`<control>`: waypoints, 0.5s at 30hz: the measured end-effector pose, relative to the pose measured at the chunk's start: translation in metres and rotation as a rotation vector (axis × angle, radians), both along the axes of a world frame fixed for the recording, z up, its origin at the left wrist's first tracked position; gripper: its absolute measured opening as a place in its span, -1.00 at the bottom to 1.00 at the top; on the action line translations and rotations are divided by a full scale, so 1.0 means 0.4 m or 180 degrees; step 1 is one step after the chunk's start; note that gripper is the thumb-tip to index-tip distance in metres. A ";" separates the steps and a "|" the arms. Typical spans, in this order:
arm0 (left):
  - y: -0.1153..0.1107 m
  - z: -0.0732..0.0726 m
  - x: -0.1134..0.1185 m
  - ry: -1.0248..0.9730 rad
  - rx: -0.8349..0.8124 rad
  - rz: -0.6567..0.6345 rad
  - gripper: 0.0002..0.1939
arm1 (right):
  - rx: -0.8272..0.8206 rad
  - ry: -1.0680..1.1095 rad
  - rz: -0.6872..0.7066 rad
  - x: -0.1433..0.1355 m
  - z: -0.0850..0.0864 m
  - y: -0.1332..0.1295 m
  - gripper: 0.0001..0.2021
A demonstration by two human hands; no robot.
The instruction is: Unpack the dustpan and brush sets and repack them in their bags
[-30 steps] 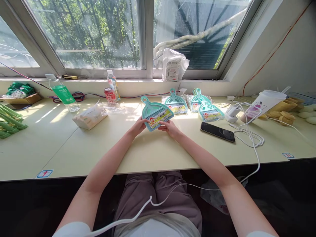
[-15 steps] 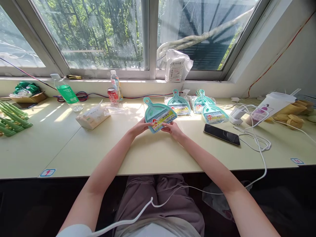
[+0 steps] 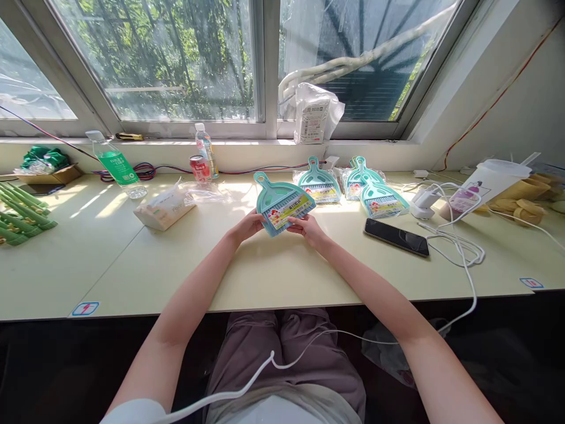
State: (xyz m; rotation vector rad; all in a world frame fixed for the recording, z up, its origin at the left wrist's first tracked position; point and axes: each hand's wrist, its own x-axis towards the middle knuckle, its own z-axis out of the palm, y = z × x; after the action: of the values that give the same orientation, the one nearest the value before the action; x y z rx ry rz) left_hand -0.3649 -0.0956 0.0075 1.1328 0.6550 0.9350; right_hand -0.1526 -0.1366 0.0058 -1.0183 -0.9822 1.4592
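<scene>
A mint-green dustpan and brush set [image 3: 282, 206] with a yellow label is held up in front of me, tilted, its handle pointing to the upper left. My left hand [image 3: 248, 226] grips its lower left edge, with the fingers partly behind it. On the lower right side, my right hand [image 3: 309, 228] is closed on the same set, thumb across the front by the label. Behind it on the table lie similar sets in clear wrapping: one dustpan set [image 3: 318, 184] straight behind, and a group of dustpan sets [image 3: 382, 200] to the right.
Right of my hands lie a black phone [image 3: 396, 237], a white charger [image 3: 424, 203] with coiled cable, and a lidded cup [image 3: 483, 187]. To the left are a tissue pack [image 3: 163, 209], a green-labelled bottle [image 3: 117, 166], a red can [image 3: 200, 169] and green stalk-like items [image 3: 24, 215].
Both hands keep hold of the dustpan and brush set, which has shifted very slightly left. The whole view has moved a little; nothing else differs.
</scene>
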 end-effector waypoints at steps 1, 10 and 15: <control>0.000 0.000 0.000 -0.0016 -0.0023 0.0024 -0.57 | 0.0001 0.0001 0.0000 0.000 0.000 0.000 -0.81; -0.014 0.023 0.018 0.0167 -0.0121 0.0095 -0.58 | 0.0139 -0.0023 -0.0087 -0.002 0.001 -0.005 -0.81; -0.017 0.029 0.023 0.0545 0.0585 0.1503 -0.33 | 0.0209 -0.0030 -0.0509 -0.004 0.001 -0.009 -0.79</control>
State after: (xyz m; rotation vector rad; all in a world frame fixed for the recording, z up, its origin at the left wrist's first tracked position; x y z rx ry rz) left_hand -0.3556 -0.1022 0.0189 1.2555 1.0200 1.3285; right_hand -0.1542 -0.1400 0.0064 -1.0326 -0.9278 1.2842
